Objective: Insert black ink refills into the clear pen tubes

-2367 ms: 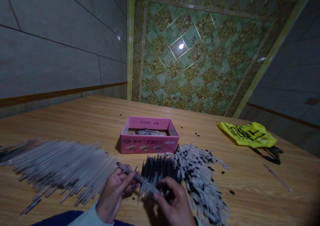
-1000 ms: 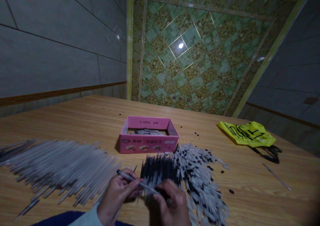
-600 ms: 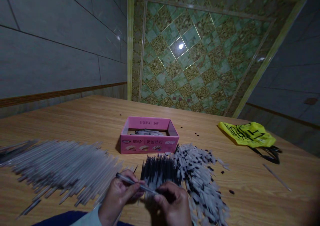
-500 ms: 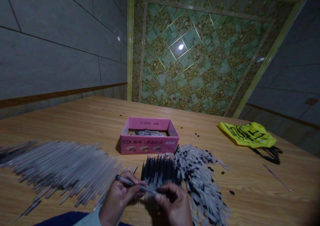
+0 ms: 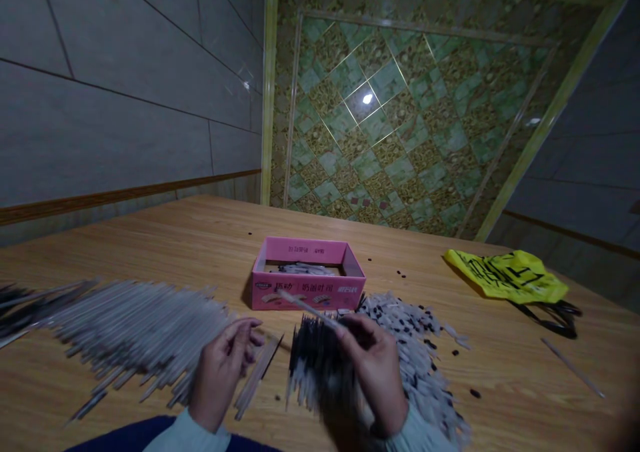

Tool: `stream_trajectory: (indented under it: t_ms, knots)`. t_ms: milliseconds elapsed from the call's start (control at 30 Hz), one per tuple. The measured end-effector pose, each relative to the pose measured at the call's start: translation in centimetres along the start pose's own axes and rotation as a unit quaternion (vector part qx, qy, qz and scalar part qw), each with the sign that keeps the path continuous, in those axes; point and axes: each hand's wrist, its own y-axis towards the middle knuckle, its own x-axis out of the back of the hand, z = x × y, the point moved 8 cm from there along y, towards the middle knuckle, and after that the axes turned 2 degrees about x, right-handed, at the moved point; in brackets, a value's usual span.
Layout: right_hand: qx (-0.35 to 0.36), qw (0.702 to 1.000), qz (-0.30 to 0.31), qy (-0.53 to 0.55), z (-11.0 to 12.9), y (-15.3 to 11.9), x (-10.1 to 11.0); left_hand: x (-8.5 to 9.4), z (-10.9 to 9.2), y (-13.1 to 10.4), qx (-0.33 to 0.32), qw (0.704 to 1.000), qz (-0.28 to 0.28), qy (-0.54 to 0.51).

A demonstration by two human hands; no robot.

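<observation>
My right hand (image 5: 376, 365) pinches one end of a slim translucent pen (image 5: 313, 309), whose far end points up and left in front of the pink box (image 5: 306, 292). Beneath this hand lies a bundle of dark-tipped pen refills (image 5: 305, 359), partly covered by it. My left hand (image 5: 220, 365) is loosely curled, fingers apart, with nothing seen in it. It is beside a wide pile of clear pen barrels (image 5: 145, 339). A few loose barrels (image 5: 255, 379) and a thin dark refill (image 5: 273, 357) lie between my hands.
Small whitish and black caps (image 5: 425, 359) are heaped at the right. Inside the pink box are several pens (image 5: 305, 269). A yellow bag (image 5: 507, 275) with black handles and a single stick (image 5: 573, 367) lie farther right on the wooden table (image 5: 200, 239).
My left hand has let go of the pen and drawn back left. My right hand now holds the pen alone, a little higher and further right. The view has shifted slightly.
</observation>
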Motion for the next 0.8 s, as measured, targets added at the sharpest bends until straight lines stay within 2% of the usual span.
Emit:
stream_trajectory:
  t_ms: [67, 100, 233, 367, 467, 567, 700, 800]
  knots:
    - [0.066, 0.996, -0.024, -0.060, 1.9, 3.4, 0.7, 1.8, -0.7, 0.6, -0.044, 0.990, -0.045, 0.124]
    - [0.097, 0.990, -0.033, -0.094, 2.6, 5.1, 0.8, 1.9, -1.1, 0.7, -0.062, 0.981, -0.037, 0.179]
    - [0.125, 0.982, -0.056, -0.133, 2.3, 10.7, -0.1, -0.3, -1.7, 0.2, -0.109, 0.923, 0.052, 0.366]
    - [0.136, 0.975, -0.036, -0.172, 1.2, 12.9, -2.2, -2.0, -1.5, -0.9, -0.112, 0.862, 0.090, 0.485]
    - [0.140, 0.973, -0.005, -0.185, 0.7, 12.8, -3.2, -2.0, -1.1, -1.0, -0.089, 0.838, 0.104, 0.529]
    - [0.146, 0.969, 0.016, -0.197, 1.0, 11.6, -3.1, -1.7, -0.6, -0.9, -0.077, 0.827, 0.109, 0.547]
    - [0.149, 0.965, 0.047, -0.209, 2.0, 8.1, -1.8, -1.9, -0.1, -1.0, -0.106, 0.812, 0.119, 0.561]
    - [0.136, 0.960, 0.101, -0.222, 1.9, 4.4, -1.0, -2.3, 0.2, -1.2, -0.113, 0.802, 0.125, 0.573]
